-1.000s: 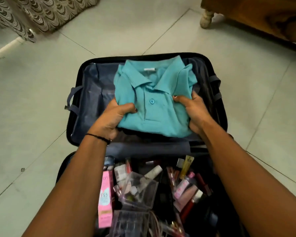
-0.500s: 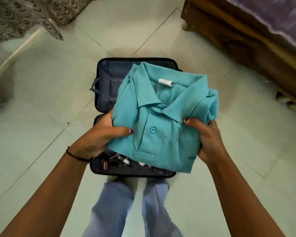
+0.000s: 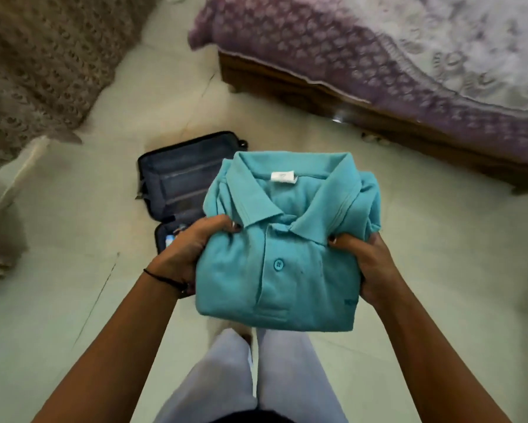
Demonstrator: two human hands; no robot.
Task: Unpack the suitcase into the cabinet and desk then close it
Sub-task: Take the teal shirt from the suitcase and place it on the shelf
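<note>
At six o'clock in the view, two legs in pale trousers (image 3: 256, 377) were seen pointing down to the floor (image 3: 58, 300). From five and seven o'clock, two bare forearms were stretched forward, the left one ringed by a thin black wrist band (image 3: 162, 277).

At the centre, a folded teal polo shirt (image 3: 281, 254) was held up in front of the body, above the floor. Its nine o'clock edge was gripped by the left hand (image 3: 192, 251), with the thumb laid on top of the cloth just under the collar and the other fingers hidden beneath. Its three o'clock edge was gripped in the same way by the right hand (image 3: 369, 267). The shirt was turned collar away, with one button (image 3: 278, 264) fastened on the placket and a white label (image 3: 283, 176) showing inside the neck.

Beyond the left hand, at ten o'clock from the shirt, the suitcase (image 3: 177, 178) was seen lying open on the floor. Its far half showed a dark blue lining; its near half was largely covered by the hand and the shirt, so its contents could not be made out.

Farther off, at one to two o'clock, a bed (image 3: 409, 71) with a purple patterned cover was set on a dark wooden bed frame (image 3: 348, 108). At ten to eleven o'clock, a blurred patterned curtain (image 3: 42, 56) was hung down to the floor.
</note>
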